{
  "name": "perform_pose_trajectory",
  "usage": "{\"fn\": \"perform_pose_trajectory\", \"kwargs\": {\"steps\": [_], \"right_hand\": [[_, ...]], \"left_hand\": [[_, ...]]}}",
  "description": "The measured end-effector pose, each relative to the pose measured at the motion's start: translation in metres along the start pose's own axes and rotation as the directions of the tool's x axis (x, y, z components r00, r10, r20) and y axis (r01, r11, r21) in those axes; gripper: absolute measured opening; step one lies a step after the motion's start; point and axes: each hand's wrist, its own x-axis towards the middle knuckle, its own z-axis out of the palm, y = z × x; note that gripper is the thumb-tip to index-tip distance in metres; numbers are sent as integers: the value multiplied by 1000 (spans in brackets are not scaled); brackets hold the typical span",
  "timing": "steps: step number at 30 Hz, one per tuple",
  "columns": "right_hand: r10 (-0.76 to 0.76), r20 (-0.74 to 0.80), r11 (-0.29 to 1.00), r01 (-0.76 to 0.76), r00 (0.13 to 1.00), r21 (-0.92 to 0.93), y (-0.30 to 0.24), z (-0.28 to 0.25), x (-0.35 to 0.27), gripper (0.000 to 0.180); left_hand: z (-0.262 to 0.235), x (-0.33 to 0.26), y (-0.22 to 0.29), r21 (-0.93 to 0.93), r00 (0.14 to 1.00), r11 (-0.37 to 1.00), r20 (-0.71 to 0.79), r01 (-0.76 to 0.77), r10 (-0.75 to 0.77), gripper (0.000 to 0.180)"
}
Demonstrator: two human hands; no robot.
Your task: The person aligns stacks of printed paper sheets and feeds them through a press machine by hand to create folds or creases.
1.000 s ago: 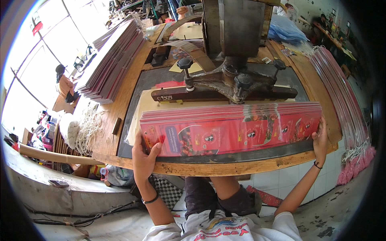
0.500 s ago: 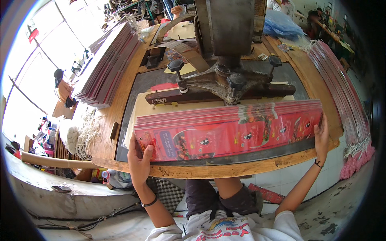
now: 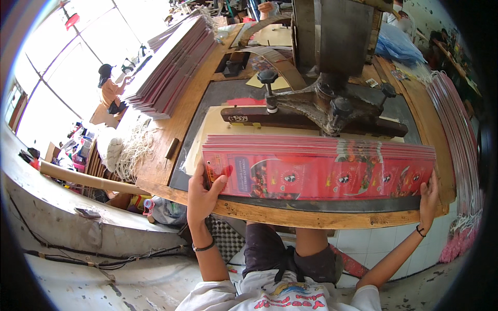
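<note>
A long stack of glossy red printed sheets (image 3: 311, 173), pictured with food and seemingly plastic, lies along the near side of the worktable. My left hand (image 3: 205, 193) grips its left end, thumb on top and fingers around the edge. At the opposite end my right hand (image 3: 428, 201) presses against the short edge, with the fingers partly hidden behind it. Just beyond the stack is the dark press bar (image 3: 311, 122), carried by a metal arm with black knobs (image 3: 267, 76). Cream card (image 3: 210, 124) shows beneath the bar.
Bundled sheets (image 3: 171, 65) are piled at the table's far left, beside white cords (image 3: 136, 150). More bundles (image 3: 454, 135) with strings hang over the right edge. Blue plastic film (image 3: 398, 44) lies at the back right. A person (image 3: 110, 88) sits beyond the left side.
The whole view has shifted and tilted, so the table and press appear farther right. Both hands stay on the stack's ends, and the stack hardly moves relative to the press.
</note>
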Motion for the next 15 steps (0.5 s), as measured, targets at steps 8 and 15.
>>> {"fn": "perform_pose_trajectory", "kwargs": {"steps": [8, 15], "right_hand": [[-67, -42, 997, 65, 997, -45, 12, -6, -13, 79], [86, -102, 995, -90, 991, -37, -13, 12, -23, 70]], "left_hand": [[0, -1, 15, 182, 999, 982, -5, -49, 51, 65], [4, 4, 16, 138, 999, 990, -33, -26, 31, 59]]}}
